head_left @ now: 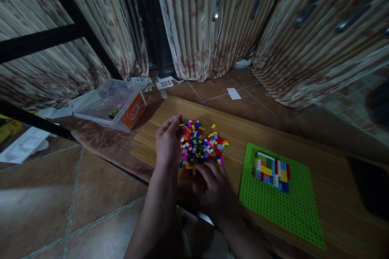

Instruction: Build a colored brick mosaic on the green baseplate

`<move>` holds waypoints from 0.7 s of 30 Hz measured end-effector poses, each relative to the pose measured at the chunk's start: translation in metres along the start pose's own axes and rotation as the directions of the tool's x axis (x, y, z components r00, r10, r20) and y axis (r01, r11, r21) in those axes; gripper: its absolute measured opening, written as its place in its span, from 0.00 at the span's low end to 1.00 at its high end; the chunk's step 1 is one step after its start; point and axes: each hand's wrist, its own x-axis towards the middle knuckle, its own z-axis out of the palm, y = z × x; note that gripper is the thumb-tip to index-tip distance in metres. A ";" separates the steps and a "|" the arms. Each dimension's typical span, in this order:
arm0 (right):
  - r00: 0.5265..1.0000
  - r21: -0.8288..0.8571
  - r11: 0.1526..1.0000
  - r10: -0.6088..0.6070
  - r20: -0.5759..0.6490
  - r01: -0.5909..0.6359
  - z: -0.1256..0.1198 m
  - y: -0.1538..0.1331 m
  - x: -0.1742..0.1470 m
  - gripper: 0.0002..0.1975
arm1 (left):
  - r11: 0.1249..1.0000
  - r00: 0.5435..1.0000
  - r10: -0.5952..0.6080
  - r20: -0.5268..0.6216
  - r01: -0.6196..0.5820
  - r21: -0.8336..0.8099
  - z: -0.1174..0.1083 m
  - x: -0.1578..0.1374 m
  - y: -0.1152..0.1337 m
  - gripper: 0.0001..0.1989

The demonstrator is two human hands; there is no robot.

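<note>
A heap of small toy building bricks (194,143) in many colours lies on a wooden board. My left hand (167,141) is at the heap's left side, thumb and fingers closed in a pinch; a bit of yellow shows by the fingertips, too small to make out. At the heap's near edge is my right hand (214,186), its fingers stretched out and touching bricks, the thumb apart from them. Right of the hands lies a green studded baseplate (279,214), bearing a roughly square patch of joined multicoloured bricks (272,172).
A clear plastic box (100,101) with an orange label stands past the board's left end. The wooden board (237,125) runs rightward to a dark flat object (369,186). Papers (234,93) lie on the tiled floor before striped curtains (194,28). A black metal frame (39,38) crosses the left.
</note>
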 end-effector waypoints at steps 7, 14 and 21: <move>0.999 -0.066 0.997 0.039 0.004 -0.038 0.017 -0.004 0.010 0.13 | 0.999 1.000 -0.013 0.001 0.013 -0.040 0.000 0.001 0.001 0.08; 0.992 0.006 0.996 0.088 -0.094 -0.087 0.005 0.013 0.009 0.10 | 0.999 1.000 -0.023 0.016 0.023 -0.030 -0.004 0.001 0.003 0.09; 0.978 -0.027 0.990 0.136 -0.158 -0.142 -0.010 0.029 0.009 0.12 | 0.999 0.999 -0.031 -0.008 0.031 -0.030 -0.006 0.004 0.002 0.10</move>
